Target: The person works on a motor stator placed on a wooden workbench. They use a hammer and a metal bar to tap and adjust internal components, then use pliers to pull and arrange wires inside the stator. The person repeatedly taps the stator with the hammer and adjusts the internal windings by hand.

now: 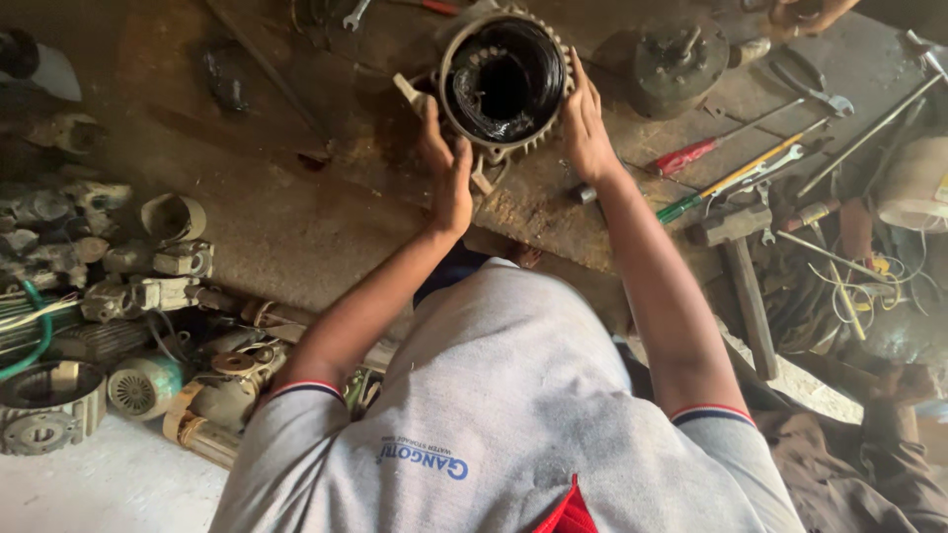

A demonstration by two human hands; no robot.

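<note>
Stator point(505, 81) on floor point(296, 227), upright, bore facing up. Left hand point(446, 170) and right hand point(587, 126) press its finned sides, fingers wrapped. Likely heavy, rigid; grip housing, avoid the black windings.

- A worn, oil-stained workbench point(296, 217) fills the upper part of the view.
- Screwdrivers point(736, 163) and a hammer point(746, 286) lie along its right edge.
- Old motor parts point(118, 326) are heaped by its left edge.
- A pale concrete floor point(99, 484) shows lower left, in daylight.
</note>
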